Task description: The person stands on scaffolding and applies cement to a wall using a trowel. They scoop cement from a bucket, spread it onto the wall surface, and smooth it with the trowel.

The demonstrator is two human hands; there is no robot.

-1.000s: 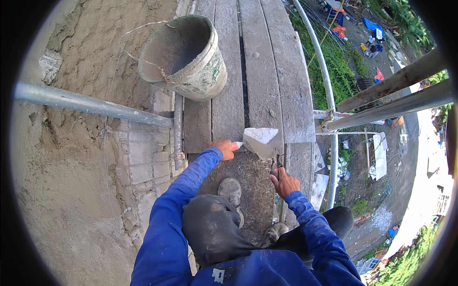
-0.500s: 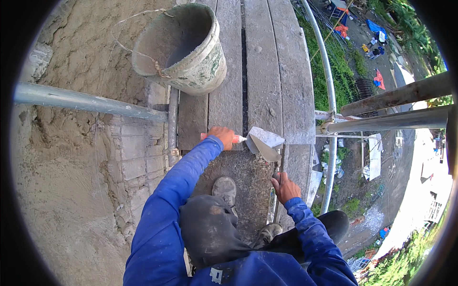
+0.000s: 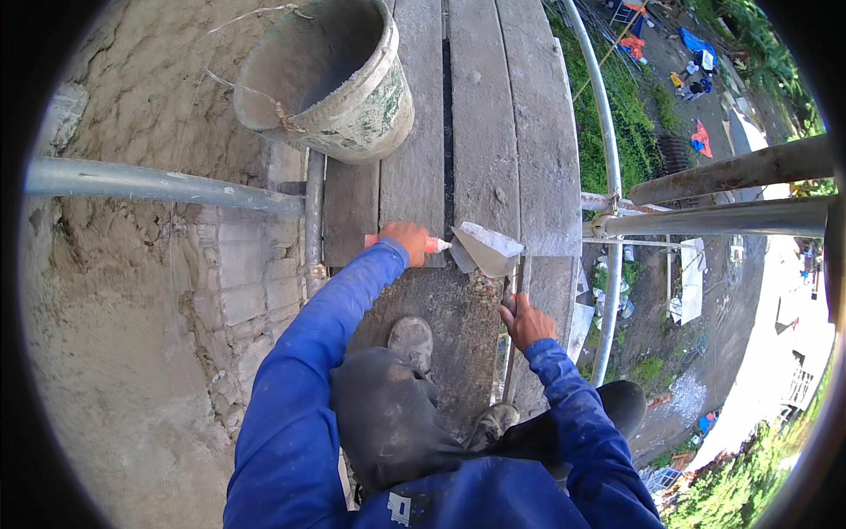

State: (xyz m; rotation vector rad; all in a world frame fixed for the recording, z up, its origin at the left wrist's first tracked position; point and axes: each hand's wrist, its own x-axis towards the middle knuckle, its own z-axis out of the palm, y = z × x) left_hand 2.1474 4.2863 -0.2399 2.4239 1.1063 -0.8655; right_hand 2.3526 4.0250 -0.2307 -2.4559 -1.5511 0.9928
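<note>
My left hand [image 3: 404, 238] is closed on a red-handled trowel [image 3: 432, 245] with a pale ferrule, held level over the planks. My right hand [image 3: 526, 319] grips a dark-handled trowel [image 3: 495, 265] below and to the right. The two grey metal blades overlap at the step between the plank edges, one tilted across the other; I cannot fully tell their outlines apart. A mortar-stained bucket [image 3: 357, 115] with a wire handle and grey inside stands on the boards ahead of my left hand.
Rough plastered wall [image 3: 132, 123] and exposed blocks lie left of the wooden planks [image 3: 542, 132]. Steel scaffold tubes [image 3: 167, 185] cross both sides. Far below right are ground with plants, tarps [image 3: 701, 137] and scattered items. My boots [image 3: 410, 344] rest on the lower board.
Both hands and the overlapping blades have shifted higher in the picture, my left hand slightly leftward too. The blades' angle has changed. The bucket also appears higher and further left.
</note>
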